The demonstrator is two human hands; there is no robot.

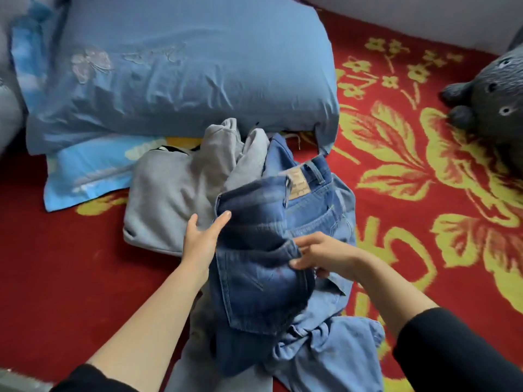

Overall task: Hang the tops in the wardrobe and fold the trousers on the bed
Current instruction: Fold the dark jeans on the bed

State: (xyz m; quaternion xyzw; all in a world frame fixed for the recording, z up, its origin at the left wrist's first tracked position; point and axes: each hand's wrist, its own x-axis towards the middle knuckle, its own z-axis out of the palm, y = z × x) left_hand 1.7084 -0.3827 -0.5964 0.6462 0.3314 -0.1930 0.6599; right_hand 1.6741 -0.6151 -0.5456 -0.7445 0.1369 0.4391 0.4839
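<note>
A heap of trousers lies on the bed in front of me. On top is a pair of dark blue jeans (254,267), bunched and partly folded. Under it lies a lighter blue pair (328,352) with a tan waistband patch. Grey trousers (169,199) sit folded to the left, touching the pile. My left hand (202,241) rests flat and open against the left edge of the dark jeans. Pinching the dark jeans' fabric edge at the right is my right hand (319,256). No tops or wardrobe are in view.
The bed is covered by a red blanket with yellow flowers (410,165). A large blue pillow (184,72) lies behind the clothes on a light blue printed pillow (85,171). A dark grey plush toy (489,91) sits at the right edge.
</note>
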